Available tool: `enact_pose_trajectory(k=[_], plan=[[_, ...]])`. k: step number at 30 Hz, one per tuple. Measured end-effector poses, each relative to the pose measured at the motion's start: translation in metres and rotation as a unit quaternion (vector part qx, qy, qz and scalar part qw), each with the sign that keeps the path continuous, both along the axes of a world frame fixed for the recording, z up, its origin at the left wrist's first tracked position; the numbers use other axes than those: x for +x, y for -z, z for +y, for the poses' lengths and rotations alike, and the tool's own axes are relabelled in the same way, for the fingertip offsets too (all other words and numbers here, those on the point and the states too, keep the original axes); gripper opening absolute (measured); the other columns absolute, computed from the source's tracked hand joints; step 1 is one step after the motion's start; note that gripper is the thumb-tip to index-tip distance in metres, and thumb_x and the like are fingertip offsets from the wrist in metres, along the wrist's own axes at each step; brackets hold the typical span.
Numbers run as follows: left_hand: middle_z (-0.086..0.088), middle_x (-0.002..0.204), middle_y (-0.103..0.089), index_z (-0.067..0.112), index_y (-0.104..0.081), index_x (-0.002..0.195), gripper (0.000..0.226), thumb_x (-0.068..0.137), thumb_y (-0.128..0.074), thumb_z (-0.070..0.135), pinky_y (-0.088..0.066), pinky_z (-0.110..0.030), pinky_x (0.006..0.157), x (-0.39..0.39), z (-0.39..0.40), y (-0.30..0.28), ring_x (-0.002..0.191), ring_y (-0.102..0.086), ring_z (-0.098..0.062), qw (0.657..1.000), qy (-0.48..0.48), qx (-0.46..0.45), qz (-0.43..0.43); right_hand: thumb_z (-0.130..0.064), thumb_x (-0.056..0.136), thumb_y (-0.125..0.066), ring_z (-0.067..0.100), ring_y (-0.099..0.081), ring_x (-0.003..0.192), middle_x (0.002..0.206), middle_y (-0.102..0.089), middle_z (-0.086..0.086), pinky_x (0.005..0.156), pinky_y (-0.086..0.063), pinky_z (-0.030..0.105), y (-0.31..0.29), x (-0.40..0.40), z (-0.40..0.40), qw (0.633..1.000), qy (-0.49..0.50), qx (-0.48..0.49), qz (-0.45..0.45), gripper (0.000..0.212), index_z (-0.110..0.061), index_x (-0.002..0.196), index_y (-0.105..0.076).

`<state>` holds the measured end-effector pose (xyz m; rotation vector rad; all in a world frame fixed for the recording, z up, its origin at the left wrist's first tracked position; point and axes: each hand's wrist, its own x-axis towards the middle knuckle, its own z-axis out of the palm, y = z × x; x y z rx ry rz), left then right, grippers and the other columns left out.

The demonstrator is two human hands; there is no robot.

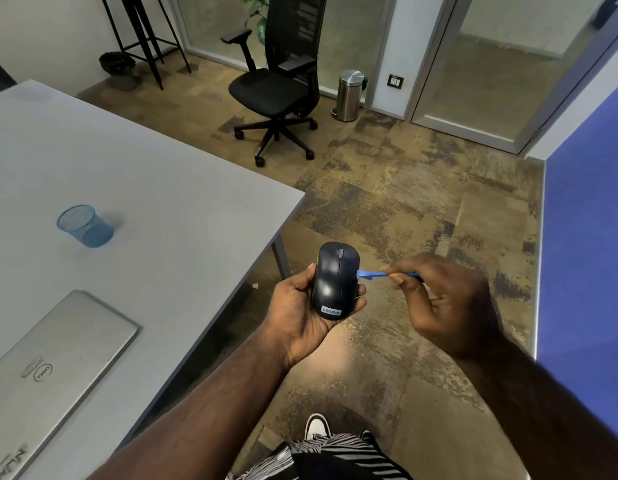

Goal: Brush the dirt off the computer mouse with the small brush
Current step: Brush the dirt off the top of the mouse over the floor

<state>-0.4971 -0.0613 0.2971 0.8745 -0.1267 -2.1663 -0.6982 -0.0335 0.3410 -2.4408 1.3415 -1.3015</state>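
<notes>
A black computer mouse [335, 278] with a small label at its near end lies top up in my left hand [300, 306], held over the floor just off the table's corner. My right hand [435, 299] pinches a small blue brush [369, 274] between thumb and fingers. The brush points left and its head touches the mouse's right side. Most of the brush handle is hidden inside my fingers.
A grey table [144, 188] fills the left, with a blue mesh cup [84, 225] and a shut silver laptop [54, 368] on it. A black office chair [279, 81] and a steel bin [349, 95] stand farther back. A blue partition [584, 237] rises at the right.
</notes>
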Motion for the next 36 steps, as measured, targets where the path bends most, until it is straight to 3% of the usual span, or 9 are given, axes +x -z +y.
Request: enact_pose_trajectory(k=[4, 7, 13, 17, 22, 28, 33, 36], plan=[[-0.031, 0.127, -0.058, -0.004, -0.053, 0.130, 0.052, 0.100, -0.034, 0.034, -0.055, -0.049, 0.085, 0.000, -0.001, 0.003, 0.097, -0.062, -0.040, 1.000, -0.005, -0.007, 0.000, -0.012, 0.092, -0.060, 0.023, -0.071, 0.074, 0.085, -0.074, 0.007, 0.060, -0.055, 0.038, 0.000, 0.002, -0.001, 0.999, -0.045, 0.002, -0.028, 0.015, -0.003, 0.093, -0.072], [-0.030, 0.117, -0.062, -0.005, -0.058, 0.123, 0.052, 0.099, -0.034, 0.034, -0.056, -0.046, 0.083, 0.000, 0.000, 0.005, 0.092, -0.063, -0.038, 1.000, -0.003, -0.012, 0.000, -0.011, 0.092, -0.061, 0.022, -0.072, 0.075, 0.087, -0.075, 0.006, 0.060, -0.056, 0.038, 0.001, 0.003, -0.006, 0.997, -0.058, -0.002, -0.044, 0.011, -0.007, 0.096, -0.070], [-0.026, 0.117, -0.063, -0.006, -0.062, 0.121, 0.054, 0.099, -0.031, 0.033, -0.057, -0.043, 0.082, 0.000, 0.000, 0.008, 0.091, -0.064, -0.036, 1.000, 0.001, -0.022, 0.012, -0.008, 0.091, -0.062, 0.020, -0.069, 0.066, 0.077, -0.072, 0.004, 0.055, -0.055, 0.038, 0.005, 0.002, -0.029, 0.996, 0.059, 0.022, -0.057, 0.012, -0.005, 0.096, -0.072], [-0.027, 0.112, -0.064, -0.007, -0.065, 0.116, 0.057, 0.100, -0.030, 0.035, -0.059, -0.042, 0.077, 0.002, -0.003, 0.009, 0.087, -0.066, -0.036, 0.999, -0.015, -0.018, 0.026, -0.014, 0.093, -0.060, 0.006, -0.069, 0.070, 0.077, -0.069, -0.008, 0.059, -0.055, 0.026, 0.008, 0.005, -0.029, 0.995, 0.011, 0.032, -0.090, 0.012, -0.010, 0.095, -0.071], [-0.025, 0.116, -0.062, -0.007, -0.056, 0.128, 0.056, 0.100, -0.027, 0.032, -0.059, -0.040, 0.073, 0.002, -0.005, 0.009, 0.088, -0.065, -0.035, 0.999, -0.016, -0.028, 0.040, -0.012, 0.093, -0.061, 0.009, -0.072, 0.070, 0.075, -0.071, -0.005, 0.059, -0.058, 0.036, 0.012, 0.003, -0.042, 0.986, 0.077, 0.056, -0.138, 0.012, -0.010, 0.097, -0.072], [-0.030, 0.106, -0.065, -0.008, -0.063, 0.118, 0.055, 0.100, -0.031, 0.033, -0.059, -0.040, 0.066, 0.002, -0.007, 0.014, 0.079, -0.067, -0.038, 0.998, -0.034, -0.015, 0.048, -0.022, 0.093, -0.058, 0.003, -0.070, 0.073, 0.077, -0.070, -0.012, 0.059, -0.056, 0.031, 0.013, 0.013, -0.032, 0.984, -0.024, 0.089, -0.150, 0.009, -0.022, 0.095, -0.067], [-0.023, 0.113, -0.063, -0.006, -0.057, 0.127, 0.056, 0.101, -0.026, 0.032, -0.058, -0.039, 0.073, 0.003, -0.007, 0.014, 0.087, -0.065, -0.033, 0.997, -0.022, -0.037, 0.067, -0.019, 0.094, -0.057, 0.007, -0.072, 0.071, 0.075, -0.070, -0.011, 0.060, -0.058, 0.036, 0.017, 0.007, -0.045, 0.980, 0.077, 0.063, -0.172, 0.011, -0.017, 0.095, -0.068], [-0.023, 0.113, -0.063, -0.006, -0.056, 0.128, 0.054, 0.100, -0.027, 0.030, -0.058, -0.039, 0.074, 0.004, -0.008, 0.014, 0.087, -0.065, -0.033, 0.996, -0.021, -0.043, 0.070, -0.020, 0.095, -0.057, 0.010, -0.072, 0.072, 0.075, -0.071, -0.008, 0.062, -0.058, 0.038, 0.019, 0.006, -0.044, 0.980, 0.087, 0.058, -0.169, 0.011, -0.017, 0.095, -0.068]])
